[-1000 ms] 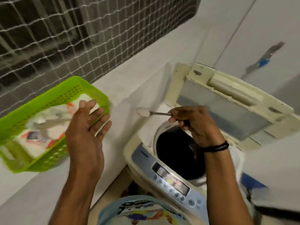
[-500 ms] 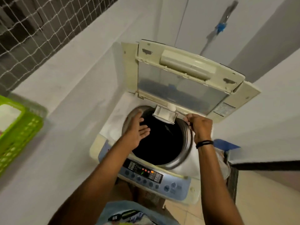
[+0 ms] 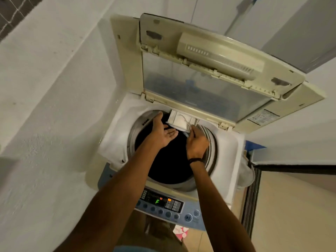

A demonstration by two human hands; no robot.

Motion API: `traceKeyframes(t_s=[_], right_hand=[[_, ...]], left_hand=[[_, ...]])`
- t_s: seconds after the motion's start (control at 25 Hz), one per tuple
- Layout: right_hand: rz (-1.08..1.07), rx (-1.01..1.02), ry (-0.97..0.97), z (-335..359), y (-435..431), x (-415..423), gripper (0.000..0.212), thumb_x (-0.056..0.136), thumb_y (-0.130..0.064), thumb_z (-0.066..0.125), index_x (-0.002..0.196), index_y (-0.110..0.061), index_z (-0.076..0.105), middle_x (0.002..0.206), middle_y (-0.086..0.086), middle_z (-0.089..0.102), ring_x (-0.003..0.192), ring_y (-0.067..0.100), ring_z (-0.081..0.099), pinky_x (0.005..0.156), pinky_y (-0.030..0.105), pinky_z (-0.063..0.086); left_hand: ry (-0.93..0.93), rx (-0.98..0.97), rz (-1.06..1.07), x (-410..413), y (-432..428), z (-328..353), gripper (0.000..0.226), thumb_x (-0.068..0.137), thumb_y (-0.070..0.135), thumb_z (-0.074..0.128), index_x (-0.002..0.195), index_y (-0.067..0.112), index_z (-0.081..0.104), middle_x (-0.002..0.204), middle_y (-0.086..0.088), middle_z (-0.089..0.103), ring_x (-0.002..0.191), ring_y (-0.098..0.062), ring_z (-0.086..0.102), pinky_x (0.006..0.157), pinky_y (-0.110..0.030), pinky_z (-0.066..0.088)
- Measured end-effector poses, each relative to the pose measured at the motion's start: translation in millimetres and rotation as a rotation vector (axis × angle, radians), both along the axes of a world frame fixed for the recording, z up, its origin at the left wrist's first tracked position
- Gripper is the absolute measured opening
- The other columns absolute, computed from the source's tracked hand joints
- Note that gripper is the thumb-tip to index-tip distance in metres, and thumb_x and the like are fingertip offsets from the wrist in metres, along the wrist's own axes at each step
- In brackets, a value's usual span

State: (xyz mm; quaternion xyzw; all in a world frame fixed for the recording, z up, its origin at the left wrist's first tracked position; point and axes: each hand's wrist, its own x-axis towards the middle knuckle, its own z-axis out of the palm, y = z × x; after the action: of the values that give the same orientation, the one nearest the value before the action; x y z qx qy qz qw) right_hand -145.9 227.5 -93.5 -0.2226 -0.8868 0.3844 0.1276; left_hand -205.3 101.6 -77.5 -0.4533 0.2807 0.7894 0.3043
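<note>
Over the dark drum (image 3: 169,160) of a top-loading washing machine (image 3: 116,139), a person's right hand (image 3: 197,142) pinches a thin metal spoon (image 3: 189,127) between curled fingers. The spoon's tip lies just beyond those fingertips, at the near edge of the pulled-out detergent drawer (image 3: 179,120), which holds white powder. The left hand (image 3: 161,133) lies palm up, fingers straight and loosely together and thumb spread wide. Its fingertips are just below the drawer, near the right hand's knuckles. The raised lid (image 3: 209,79) stands beyond both hands.
</note>
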Motion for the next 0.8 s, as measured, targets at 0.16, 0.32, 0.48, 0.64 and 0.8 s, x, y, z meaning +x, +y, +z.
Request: traceKeyframes(t_s=[0.16,0.32,0.48,0.64,0.8], right_hand=[[0.149,0.135,0.088,-2,0,6,0.024,0.089,0.005,0.062,0.11,0.003,0.073,0.1,0.016,0.075,0.095,0.029,0.07,0.094,0.034,0.055],[0.031,0.076,0.109,9,0,6,0.021,0.092,-0.004,0.063,0.108,-0.005,0.076,0.095,0.006,0.077,0.082,0.01,0.065,0.082,0.001,0.043],[-0.273,-0.393,-0.076,29,2,11,0.016,0.09,-0.019,0.068,0.098,-0.013,0.08,0.078,-0.001,0.076,0.065,0.005,0.062,0.071,0.024,0.055],[-0.337,-0.959,-0.105,69,5,30,0.012,0.09,-0.007,0.067,0.088,-0.01,0.078,0.075,0.005,0.075,0.06,0.009,0.059,0.057,0.021,0.053],[-0.212,-1.15,-0.138,127,-6,52,0.016,0.089,-0.007,0.068,0.102,0.002,0.073,0.089,0.014,0.075,0.058,0.008,0.058,0.05,0.012,0.05]], left_hand=[[0.012,0.021,-0.012,-1,-2,1,0.078,0.085,0.065,0.056,0.123,-0.003,0.051,0.134,-0.031,0.05,0.124,-0.041,0.051,0.109,-0.047,0.042],[0.025,0.0,-0.043,1,-3,6,0.074,0.087,0.063,0.054,0.122,-0.002,0.052,0.134,-0.029,0.051,0.124,-0.04,0.052,0.109,-0.046,0.043],[0.033,-0.129,-0.086,9,-10,19,0.068,0.09,0.059,0.054,0.126,0.001,0.052,0.13,-0.027,0.054,0.116,-0.038,0.057,0.101,-0.043,0.049],[0.102,-0.245,-0.065,37,-31,51,0.066,0.092,0.057,0.052,0.134,0.006,0.052,0.128,-0.021,0.058,0.109,-0.03,0.061,0.094,-0.036,0.053],[0.218,-0.306,0.059,87,-65,112,0.053,0.094,0.052,0.052,0.125,0.009,0.06,0.113,-0.017,0.068,0.101,-0.026,0.066,0.081,-0.032,0.054]])
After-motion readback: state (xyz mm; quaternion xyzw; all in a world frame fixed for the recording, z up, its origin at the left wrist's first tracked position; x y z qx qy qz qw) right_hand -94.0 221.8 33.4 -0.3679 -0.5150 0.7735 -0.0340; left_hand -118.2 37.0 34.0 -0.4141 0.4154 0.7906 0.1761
